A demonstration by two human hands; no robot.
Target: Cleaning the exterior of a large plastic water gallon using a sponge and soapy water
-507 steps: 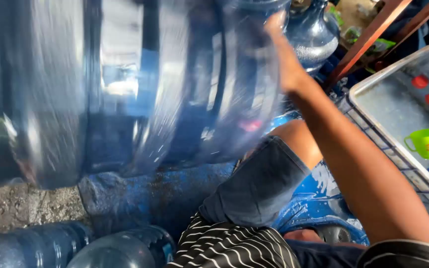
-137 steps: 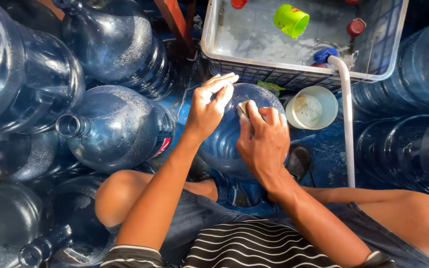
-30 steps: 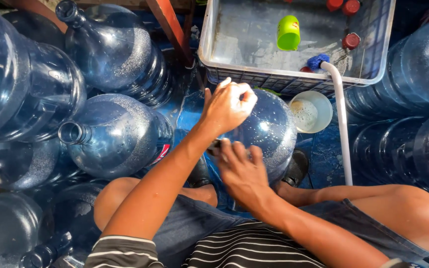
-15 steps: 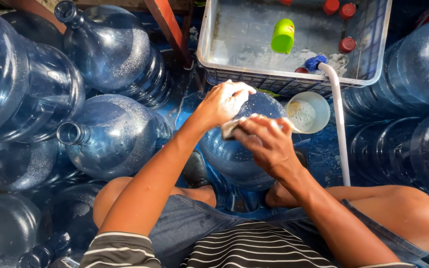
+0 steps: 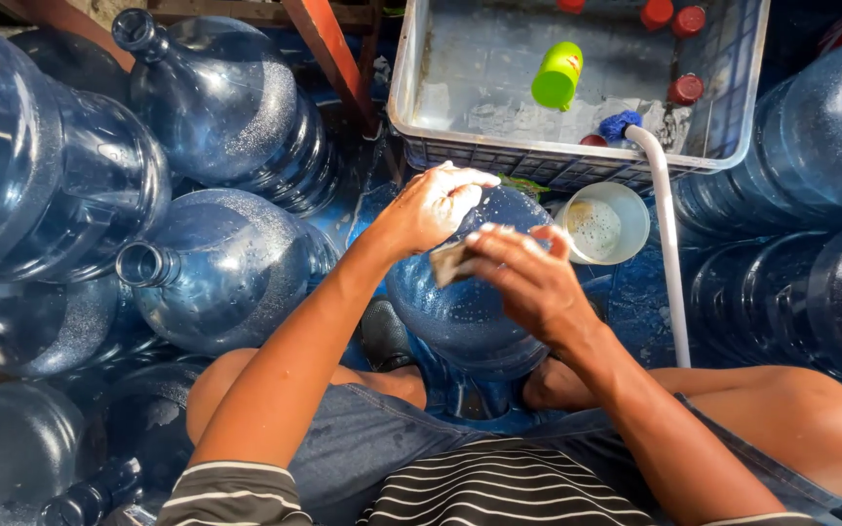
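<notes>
Now | left hand fingers curled on wet blue jug | right hand fingers clamped on scrub pad | risk: slick jug likely slips between knees, rolling toward white cup

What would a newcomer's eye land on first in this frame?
Probably the two hands at centre: the left hand steadies a blue water jug standing between the person's knees, while the right hand presses a small pad against its top. Next, the heap of big blue jugs lying at left, and the bright green bottle in the wet grey crate above.
</notes>
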